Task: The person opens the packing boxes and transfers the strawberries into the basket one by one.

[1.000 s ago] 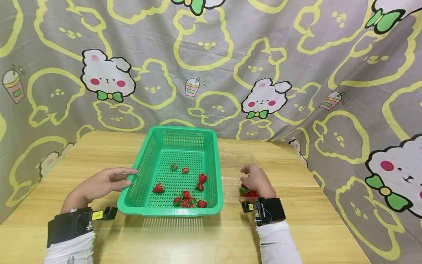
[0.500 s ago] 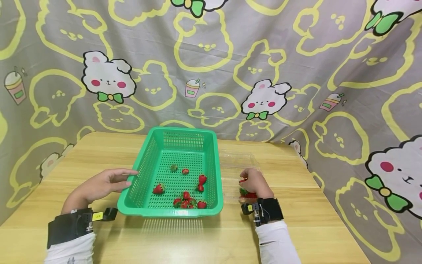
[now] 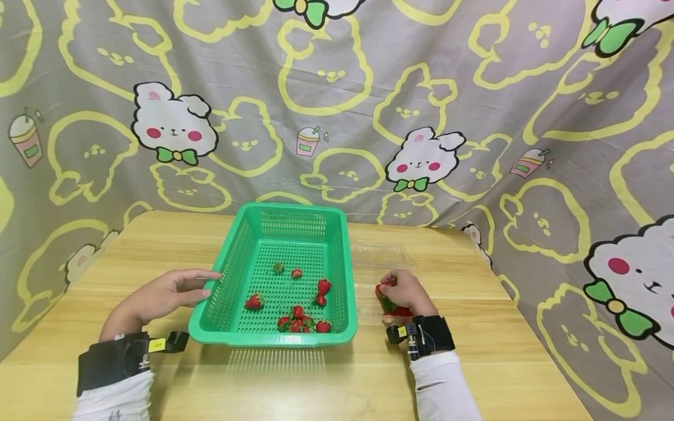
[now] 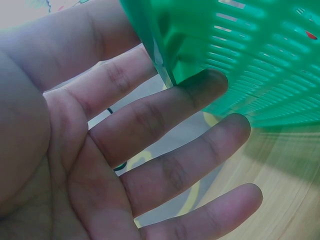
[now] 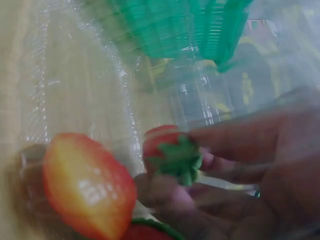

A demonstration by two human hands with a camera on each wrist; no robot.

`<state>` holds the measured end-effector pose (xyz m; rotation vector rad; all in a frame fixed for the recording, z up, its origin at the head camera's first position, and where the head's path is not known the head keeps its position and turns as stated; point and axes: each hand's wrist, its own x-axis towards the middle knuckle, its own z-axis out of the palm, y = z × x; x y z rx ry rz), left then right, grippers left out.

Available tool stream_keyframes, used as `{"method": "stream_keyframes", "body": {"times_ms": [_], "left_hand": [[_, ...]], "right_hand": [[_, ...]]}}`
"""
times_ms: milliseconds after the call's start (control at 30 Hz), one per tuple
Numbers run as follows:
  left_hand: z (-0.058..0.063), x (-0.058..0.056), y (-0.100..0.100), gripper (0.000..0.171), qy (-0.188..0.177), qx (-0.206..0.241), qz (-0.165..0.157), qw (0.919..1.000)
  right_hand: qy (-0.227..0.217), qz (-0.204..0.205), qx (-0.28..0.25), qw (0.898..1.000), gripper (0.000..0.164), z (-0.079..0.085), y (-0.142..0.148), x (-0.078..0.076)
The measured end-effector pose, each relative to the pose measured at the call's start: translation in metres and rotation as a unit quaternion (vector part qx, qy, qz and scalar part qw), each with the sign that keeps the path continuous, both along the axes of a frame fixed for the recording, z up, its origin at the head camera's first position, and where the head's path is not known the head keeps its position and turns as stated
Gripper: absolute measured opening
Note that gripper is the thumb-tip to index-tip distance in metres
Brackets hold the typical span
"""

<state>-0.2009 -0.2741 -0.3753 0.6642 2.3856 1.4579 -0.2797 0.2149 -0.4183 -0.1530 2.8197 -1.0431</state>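
Observation:
My left hand (image 3: 163, 297) rests at the left rim of a green perforated basket (image 3: 274, 337). In the left wrist view its fingers (image 4: 150, 120) are spread and nearly straight against the basket wall. My right hand (image 3: 409, 292) is over a clear plastic box (image 3: 374, 252) on the basket's right. Between thumb and fingers it pinches a strawberry (image 5: 162, 142) by its leafy end, tip pointing away from the palm. A big red-and-yellow strawberry (image 5: 87, 182) lies close by in the right wrist view, partly over another. More strawberries (image 3: 401, 312) sit in the box under the hand.
Several strawberries lie on the basket floor, with a cluster (image 3: 297, 323) near the front wall and a single one (image 3: 254, 302) to the left. Everything stands on a wooden table (image 3: 295, 392). A patterned curtain (image 3: 337, 128) closes off the back and sides.
My right hand has lowered into the clear box and taken hold of a strawberry, which now shows at its fingertips. My left hand stays at the basket rim.

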Motion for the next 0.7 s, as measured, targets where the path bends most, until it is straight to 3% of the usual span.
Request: {"method": "stream_keyframes", "body": {"times_ms": [333,533,700], "left_hand": [[-0.0002,-0.0005,-0.0001,0.044,0.003,-0.007,0.002,1.0000],[-0.0004,-0.0012,-0.0004,0.044,0.003,-0.004,-0.001,1.0000],[0.0006,-0.0005,0.0000,0.045,0.004,-0.010,0.000,0.9999]], "right_hand": [[-0.059,-0.026,-0.117,0.991,0.022,-0.0001,-0.0002,-0.0009],[-0.084,-0.030,-0.196,0.976,0.025,0.0047,0.0000,-0.0004],[-0.098,-0.035,-0.218,0.970,0.027,0.0052,0.0001,-0.0020]]}}
